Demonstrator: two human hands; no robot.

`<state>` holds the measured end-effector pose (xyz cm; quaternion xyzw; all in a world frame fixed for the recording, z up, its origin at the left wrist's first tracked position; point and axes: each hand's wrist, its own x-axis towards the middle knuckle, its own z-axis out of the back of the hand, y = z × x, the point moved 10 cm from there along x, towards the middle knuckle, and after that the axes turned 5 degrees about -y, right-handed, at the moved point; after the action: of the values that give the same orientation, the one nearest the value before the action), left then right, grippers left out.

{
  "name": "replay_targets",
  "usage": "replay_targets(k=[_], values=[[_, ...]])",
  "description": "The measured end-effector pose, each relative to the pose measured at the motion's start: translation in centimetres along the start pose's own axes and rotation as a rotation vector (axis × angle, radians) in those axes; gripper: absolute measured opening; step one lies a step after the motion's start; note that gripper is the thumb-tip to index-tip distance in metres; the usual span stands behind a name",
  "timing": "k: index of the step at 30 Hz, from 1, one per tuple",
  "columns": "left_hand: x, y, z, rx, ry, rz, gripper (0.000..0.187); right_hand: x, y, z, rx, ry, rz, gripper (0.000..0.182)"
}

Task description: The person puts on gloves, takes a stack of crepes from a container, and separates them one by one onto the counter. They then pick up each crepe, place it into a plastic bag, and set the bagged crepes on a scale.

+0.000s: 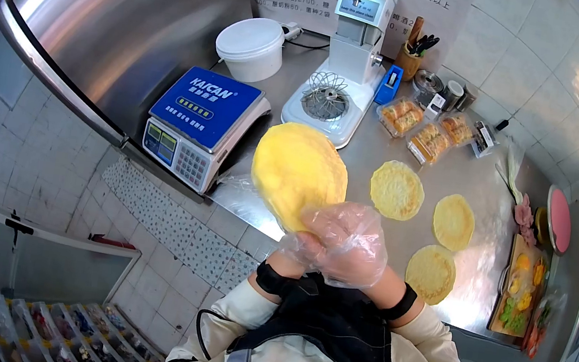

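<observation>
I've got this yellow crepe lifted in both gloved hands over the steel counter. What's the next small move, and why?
Probably lower the crepe flat onto the bare steel counter beside the three crepes already spread there. Both gloved hands pinch its lower edge together, and it hangs above the counter's near edge, so laying it in the free patch to the left of that group fits the row.

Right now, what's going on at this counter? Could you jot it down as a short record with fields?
Place: steel counter beside a tiled wall
Hands: both in clear plastic gloves, held together
Held: one round yellow crepe, lifted above the counter edge
Which hand grips: cannot tell, the gloves overlap
On counter: three more crepes lying flat and apart
Behind the crepe: stand mixer with whisk
Left of mixer: blue-topped scale, white lidded tub
Far side: cutting board with cut fruit
</observation>
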<state>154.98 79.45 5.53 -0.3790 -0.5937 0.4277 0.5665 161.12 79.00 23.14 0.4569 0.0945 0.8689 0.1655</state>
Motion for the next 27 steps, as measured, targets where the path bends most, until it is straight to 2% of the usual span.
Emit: replay_targets(k=[2, 3, 5, 6, 8, 9, 11, 12, 13, 14, 15, 16, 18, 19, 21, 22, 24, 25, 26, 27], values=[[-1.4, 5.4, 0.3, 0.128, -0.019, 0.15, 0.045, -0.3, -0.5, -0.4, 0.008, 0.031, -0.03, 0.031], [-1.3, 4.3, 0.3, 0.128, -0.02, 0.15, 0.045, -0.5, -0.8, -0.4, 0.008, 0.032, -0.029, 0.031], [-0.9, 1.5, -0.3, -0.274, 0.014, 0.297, 0.048, -0.7, -0.9, -0.9, 0.118, 0.107, -0.001, 0.052], [-0.9, 0.8, -0.2, -0.273, 0.012, 0.294, 0.048, -0.6, -0.6, -1.0, 0.118, 0.107, 0.003, 0.052], [-0.9, 0.1, -0.1, -0.228, 0.011, 0.305, 0.05, -0.7, -2.8, -0.6, 0.246, 0.036, -0.306, 0.073], [-1.0, -0.2, -0.2, -0.206, 0.012, 0.31, 0.051, -0.5, -2.7, -0.5, 0.245, 0.037, -0.302, 0.073], [-0.6, -1.1, -0.6, -0.166, 0.021, 0.318, 0.052, -1.6, -3.8, -3.5, 0.61, 0.298, -0.563, 0.087], [2.6, -3.5, 0.8, 0.279, -0.143, 0.13, 0.052, -2.1, -4.6, -4.1, 0.6, 0.295, -0.559, 0.087], [5.9, -7.1, 1.4, 0.718, -0.307, -0.066, 0.053, -3.4, -6.8, -4.6, 0.804, 0.118, -0.675, 0.08], [7.7, -9.6, 0.9, 0.886, -0.309, -0.122, 0.051, -4.4, -8.6, -4.6, 1.006, -0.067, -0.787, 0.073], [8.6, -11.4, 0.3, 1.054, -0.309, -0.18, 0.049, -3.9, -8.5, -4.3, 1.271, -0.179, -1.034, 0.058], [8.6, -11.6, 0.4, 1.047, -0.304, -0.186, 0.049, -4.4, -9.1, -4.2, 1.263, -0.187, -1.033, 0.058], [8.7, -10.7, 0.4, 0.648, -0.105, -0.15, 0.051, -7.1, -10.9, -5.7, 1.627, -0.442, -1.269, 0.045], [8.5, -10.5, 0.8, 0.648, -0.095, -0.151, 0.051, -7.0, -11.1, -5.7, 1.737, -0.454, -1.264, 0.044], [7.7, -10.2, 4.3, 0.046, -0.316, -0.158, 0.052, -7.3, -11.5, -4.9, 1.798, -0.508, -1.245, 0.043], [7.4, -10.1, 5.4, 0.046, -0.313, -0.157, 0.052, -7.0, -11.6, -4.3, 1.856, -0.55, -1.225, 0.042], [6.3, -8.0, 9.8, -0.088, -0.546, 0.027, 0.056, -5.6, -11.0, -2.5, 1.913, -0.518, -1.144, 0.042], [6.1, -6.8, 10.0, -0.086, -0.547, 0.023, 0.056, -5.4, -11.0, -2.0, 1.918, -0.504, -1.148, 0.042], [6.6, -3.8, 6.8, -0.832, -0.219, 0.12, 0.054, -5.2, -10.9, -1.9, 1.925, -0.488, -1.155, 0.041], [5.6, -4.7, 3.8, -1.551, 0.161, 0.208, 0.054, -5.5, -10.9, -2.0, 1.895, -0.498, -1.223, 0.038]])
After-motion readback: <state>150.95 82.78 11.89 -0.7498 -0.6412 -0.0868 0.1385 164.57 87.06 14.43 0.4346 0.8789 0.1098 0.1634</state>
